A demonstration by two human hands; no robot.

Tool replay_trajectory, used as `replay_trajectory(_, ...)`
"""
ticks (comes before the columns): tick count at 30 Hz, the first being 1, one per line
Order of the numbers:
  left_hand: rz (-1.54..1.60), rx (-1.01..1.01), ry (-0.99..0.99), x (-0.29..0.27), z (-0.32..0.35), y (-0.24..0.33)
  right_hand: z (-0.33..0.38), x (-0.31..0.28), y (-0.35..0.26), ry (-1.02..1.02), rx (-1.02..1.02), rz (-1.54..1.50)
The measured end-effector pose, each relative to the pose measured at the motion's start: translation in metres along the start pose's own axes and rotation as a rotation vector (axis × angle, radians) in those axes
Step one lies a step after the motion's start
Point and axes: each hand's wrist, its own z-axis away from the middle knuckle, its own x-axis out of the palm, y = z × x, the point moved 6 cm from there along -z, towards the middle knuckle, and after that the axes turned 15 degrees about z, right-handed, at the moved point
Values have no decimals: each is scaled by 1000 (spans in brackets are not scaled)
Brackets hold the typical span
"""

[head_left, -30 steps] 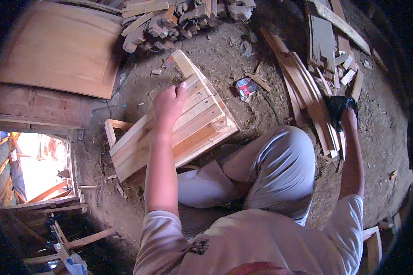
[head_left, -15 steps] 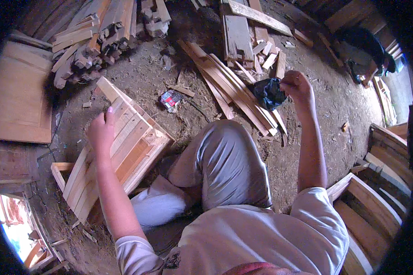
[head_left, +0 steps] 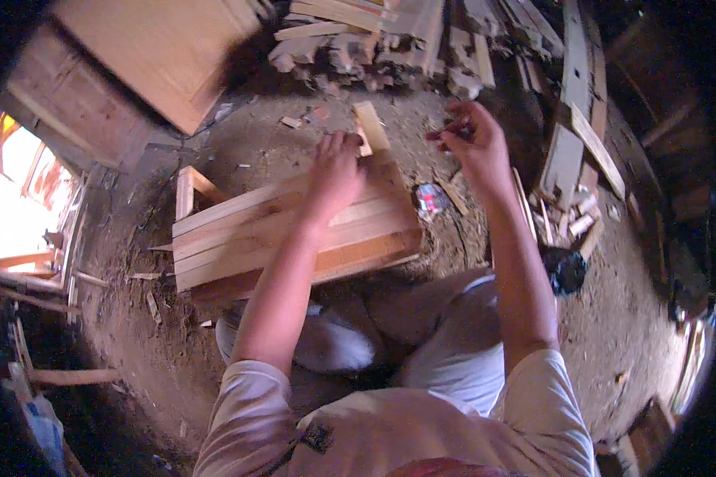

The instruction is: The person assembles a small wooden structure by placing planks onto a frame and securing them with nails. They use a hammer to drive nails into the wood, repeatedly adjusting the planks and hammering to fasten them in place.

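Across my lap and the ground in front of me lies a slatted wooden piece [head_left: 254, 226], like a small bench on its side. Pale legs stick out beyond its far edge. Bent over its slats near the far right end is my left hand [head_left: 334, 179], its fingers curled on the wood; the fingertips are partly hidden. To the right, raised apart from the wood, my right hand [head_left: 477, 143] has its fingers drawn together. Something small and dark seems to be in them, too blurred to name.
A black plastic bag [head_left: 563, 270] sits on the dirt floor at right, near wood offcuts [head_left: 573, 222]. A crumpled red-and-white packet [head_left: 431, 200] lies beyond the bench-like piece. Stacked lumber [head_left: 374, 56] stands at the back, a wooden panel [head_left: 159, 56] at far left.
My view has swung left. My right hand has come away from the black bag towards the bench-like piece. My left hand remains at the piece, now bent over its slats.
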Motion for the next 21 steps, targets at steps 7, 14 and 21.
replay_trajectory(7, 592, -49, -152, 8, -27, 4, -8, 80, 4, -96, -156, 240)
replay_trajectory(14, 854, -267, -146, 11, -20, -1, -2, 83, -5, -158, -216, 380)
replay_trajectory(21, 919, -336, -143, 15, -24, 1, -2, 82, -8, -150, -240, 427)
